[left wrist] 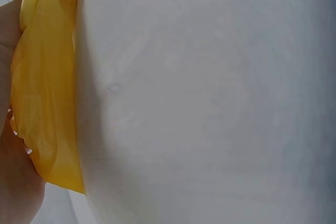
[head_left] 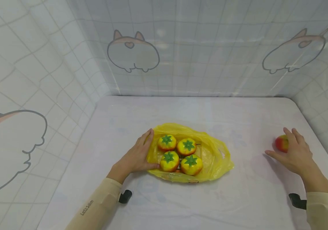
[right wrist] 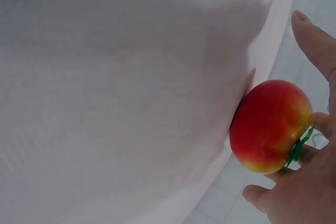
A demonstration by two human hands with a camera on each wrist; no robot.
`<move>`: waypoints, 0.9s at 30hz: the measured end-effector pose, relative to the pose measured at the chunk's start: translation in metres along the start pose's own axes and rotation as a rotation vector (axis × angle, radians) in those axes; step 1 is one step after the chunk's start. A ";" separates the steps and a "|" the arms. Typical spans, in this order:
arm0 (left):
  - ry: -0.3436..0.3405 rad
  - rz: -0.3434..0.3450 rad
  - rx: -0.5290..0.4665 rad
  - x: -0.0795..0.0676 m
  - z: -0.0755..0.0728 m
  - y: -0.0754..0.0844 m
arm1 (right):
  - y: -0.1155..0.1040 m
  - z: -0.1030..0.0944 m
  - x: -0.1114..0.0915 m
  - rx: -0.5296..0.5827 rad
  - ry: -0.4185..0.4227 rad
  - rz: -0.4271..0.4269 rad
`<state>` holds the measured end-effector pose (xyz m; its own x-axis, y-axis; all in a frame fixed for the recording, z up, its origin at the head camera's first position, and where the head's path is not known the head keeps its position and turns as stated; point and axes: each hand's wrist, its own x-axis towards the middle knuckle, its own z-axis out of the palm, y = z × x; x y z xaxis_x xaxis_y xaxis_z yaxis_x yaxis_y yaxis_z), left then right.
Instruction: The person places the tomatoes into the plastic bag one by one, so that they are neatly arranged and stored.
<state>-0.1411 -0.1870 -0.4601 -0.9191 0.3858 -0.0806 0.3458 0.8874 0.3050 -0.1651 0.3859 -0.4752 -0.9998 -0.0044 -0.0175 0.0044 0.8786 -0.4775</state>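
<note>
In the head view a yellow plastic bag (head_left: 214, 159) lies spread at the middle of the table, its mouth facing up. Several yellow-and-red tomatoes (head_left: 191, 164) with green star-shaped tops sit inside it. My left hand (head_left: 139, 153) rests against the bag's left rim, thumb and fingers spread apart along it; the left wrist view shows the bag's side (left wrist: 50, 87) close beside that hand. Far to the right, my right hand (head_left: 294, 151) hovers around a single red-and-yellow tomato (right wrist: 270, 124). Its thumb stands clear of the fruit, and its fingers reach past the far side, partly hidden.
The white-covered table (head_left: 250, 201) has a straight far edge. Behind it hangs a tiled-pattern curtain (head_left: 198, 57) with cartoon drawings, and similar sheets stand at both sides. A black strap end (head_left: 125, 196) sticks out from the left sleeve.
</note>
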 end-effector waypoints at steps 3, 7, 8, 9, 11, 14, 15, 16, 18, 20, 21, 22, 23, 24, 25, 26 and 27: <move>0.000 -0.001 0.000 0.000 0.000 0.000 | 0.004 0.001 0.000 0.003 0.012 0.003; 0.001 0.002 0.004 0.000 0.000 0.000 | 0.009 0.001 0.000 0.000 0.033 0.011; 0.002 0.004 0.004 0.000 0.000 0.000 | 0.010 0.001 -0.001 0.001 0.035 0.014; 0.004 0.005 0.004 -0.001 0.000 0.001 | 0.011 0.001 -0.001 0.001 0.038 0.014; 0.005 0.001 0.004 -0.001 0.000 0.001 | 0.013 0.001 -0.001 0.002 0.043 0.008; 0.009 0.000 0.001 -0.001 0.000 0.001 | 0.016 0.000 -0.001 0.012 0.057 -0.015; 0.009 -0.002 0.002 -0.001 0.000 0.001 | 0.017 0.000 -0.001 0.012 0.060 -0.020; 0.009 -0.003 0.003 -0.001 -0.001 0.001 | 0.017 0.000 -0.001 0.013 0.061 -0.022; 0.011 0.000 0.002 -0.001 -0.001 0.001 | 0.019 0.000 -0.001 0.014 0.059 -0.019; 0.012 -0.001 0.000 -0.001 -0.001 0.001 | 0.020 -0.001 -0.002 0.015 0.048 -0.005; 0.011 -0.001 0.000 -0.001 -0.001 0.001 | 0.021 0.000 -0.002 0.015 0.045 0.001; 0.012 0.000 -0.002 -0.001 -0.001 0.001 | 0.021 -0.001 -0.002 0.018 0.040 0.008; 0.012 0.000 -0.003 -0.001 -0.001 0.001 | 0.022 -0.001 -0.002 0.020 0.035 0.015; 0.012 -0.001 -0.002 -0.001 -0.001 0.001 | 0.023 -0.001 -0.002 0.021 0.030 0.022; 0.013 0.000 -0.003 -0.002 -0.001 0.001 | 0.023 -0.001 -0.002 0.022 0.027 0.025; 0.014 0.001 -0.003 -0.002 -0.001 0.001 | 0.024 -0.001 -0.001 0.022 0.023 0.027; 0.015 0.002 -0.003 -0.002 -0.001 0.001 | 0.025 -0.001 -0.001 0.023 0.019 0.028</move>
<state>-0.1394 -0.1868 -0.4591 -0.9209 0.3842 -0.0660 0.3475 0.8858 0.3077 -0.1640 0.4083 -0.4862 -0.9995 0.0290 -0.0141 0.0322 0.8673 -0.4968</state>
